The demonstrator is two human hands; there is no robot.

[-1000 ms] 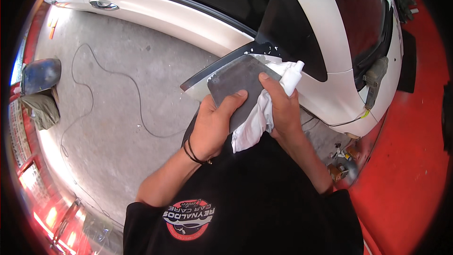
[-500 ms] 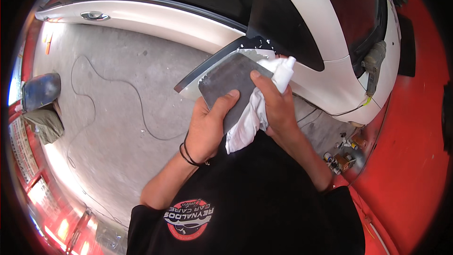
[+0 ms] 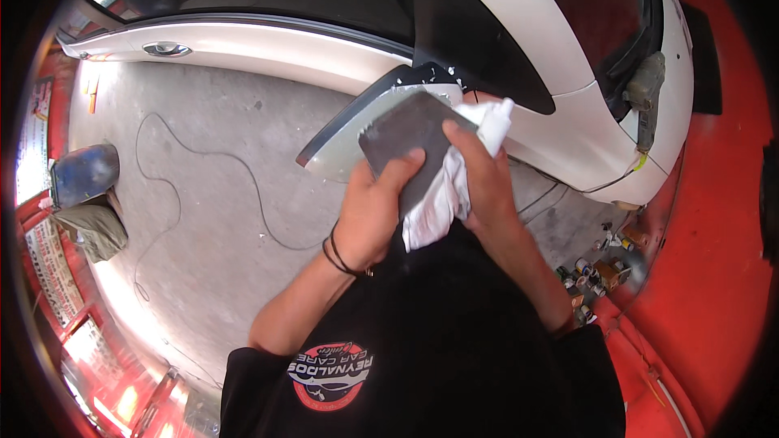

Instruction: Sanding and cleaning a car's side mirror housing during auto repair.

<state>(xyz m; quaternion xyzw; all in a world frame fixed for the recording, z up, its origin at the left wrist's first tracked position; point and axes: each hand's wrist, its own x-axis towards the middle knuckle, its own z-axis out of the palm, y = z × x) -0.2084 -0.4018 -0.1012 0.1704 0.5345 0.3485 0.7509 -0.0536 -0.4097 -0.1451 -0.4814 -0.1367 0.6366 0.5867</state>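
Observation:
A dark grey, flat rectangular board [image 3: 410, 131] is held up in front of the white car. My left hand [image 3: 369, 215] is closed on its near left edge, thumb lying on the top face. My right hand [image 3: 483, 178] is closed too, with its thumb on the board's right edge. Bunched in that hand are a white cloth [image 3: 434, 215] and a white bottle [image 3: 493, 126] with a narrow tip. Beyond the board, a pale grey-green panel [image 3: 345, 142] with a dark upper edge shows partly. White flecks dot that dark edge.
The white car [image 3: 324, 55] spans the far side. A grey-green power tool [image 3: 643, 105] rests on it at right, its cord trailing down. A thin cable [image 3: 251, 182] snakes over the concrete floor. Several small bottles and cans [image 3: 596, 274] stand at lower right; a blue container [image 3: 85, 174] is at left.
Both hands have shifted slightly right with the board, cloth and bottle, and the board is turned a little. The view has also moved slightly. Neither grip has opened.

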